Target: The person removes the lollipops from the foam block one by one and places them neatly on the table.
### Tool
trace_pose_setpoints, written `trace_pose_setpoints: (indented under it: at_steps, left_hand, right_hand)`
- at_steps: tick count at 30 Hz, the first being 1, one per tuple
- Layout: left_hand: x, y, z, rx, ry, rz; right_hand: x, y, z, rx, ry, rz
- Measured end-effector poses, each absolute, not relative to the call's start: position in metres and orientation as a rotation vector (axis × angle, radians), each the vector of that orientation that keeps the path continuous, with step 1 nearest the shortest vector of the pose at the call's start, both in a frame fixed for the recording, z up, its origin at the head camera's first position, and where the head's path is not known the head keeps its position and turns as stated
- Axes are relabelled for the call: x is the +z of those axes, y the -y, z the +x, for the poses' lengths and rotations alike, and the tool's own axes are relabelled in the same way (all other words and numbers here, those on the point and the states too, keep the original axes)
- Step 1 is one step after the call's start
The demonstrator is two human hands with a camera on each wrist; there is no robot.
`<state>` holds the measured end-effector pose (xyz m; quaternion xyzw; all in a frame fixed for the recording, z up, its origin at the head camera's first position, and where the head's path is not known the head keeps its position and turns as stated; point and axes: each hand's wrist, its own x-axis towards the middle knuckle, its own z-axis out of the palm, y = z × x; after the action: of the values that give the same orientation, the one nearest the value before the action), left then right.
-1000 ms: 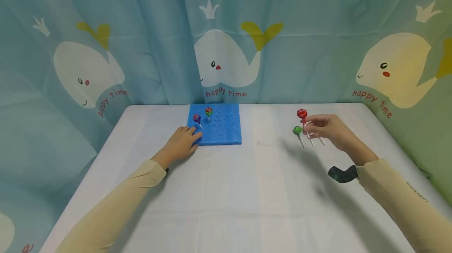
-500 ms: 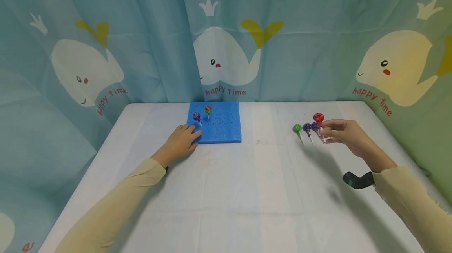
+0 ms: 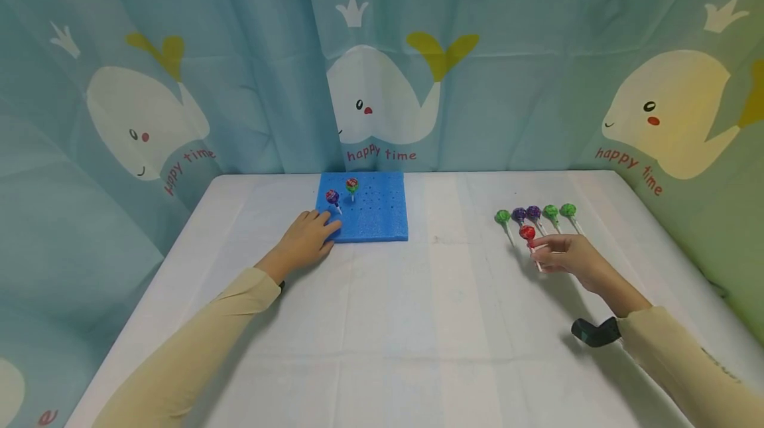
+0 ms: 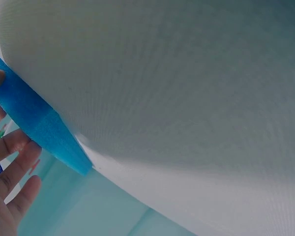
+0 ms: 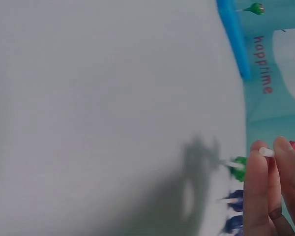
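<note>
My right hand point(image 3: 567, 259) pinches a red lollipop point(image 3: 527, 233) by its white stick between thumb and fingers, head up, above the white table. In the right wrist view the stick's end point(image 5: 267, 152) pokes out between the fingertips. Behind that hand lies a row of lollipops: a green lollipop point(image 3: 503, 217) at the left, two purple ones and two more green ones. My left hand point(image 3: 303, 242) rests on the front left corner of a blue foam board point(image 3: 382, 222) full of small holes, fingers fairly straight. A purple-red lollipop point(image 3: 332, 197) and a green-red lollipop point(image 3: 353, 185) stand in the board.
A blue curtain point(image 3: 513, 83) printed with whales hangs behind the white table point(image 3: 394, 335). The table's back edge runs just behind the board. A dark wrist-worn device point(image 3: 595, 333) sticks out from my right sleeve.
My right hand went right with the red lollipop, then came nearer and slightly left, lowering it. The row of lollipops behind it has come into view. The left hand stays on the board.
</note>
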<state>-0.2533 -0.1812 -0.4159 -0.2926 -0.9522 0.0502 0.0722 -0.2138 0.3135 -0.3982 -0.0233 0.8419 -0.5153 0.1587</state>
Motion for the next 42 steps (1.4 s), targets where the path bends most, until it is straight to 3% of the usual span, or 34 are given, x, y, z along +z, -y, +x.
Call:
trace_pose_setpoints:
  at_steps: [13, 42]
  left_hand:
    - [-0.416, 0.181, -0.254, 0.155, 2.855, -0.882]
    - [-0.414, 0.180, -0.251, 0.136, 2.867, -0.878]
  right_hand:
    - [-0.419, -0.318, -0.210, -1.246, -2.504, 0.072]
    - [-0.409, -0.321, -0.206, -1.081, -2.508, 0.088]
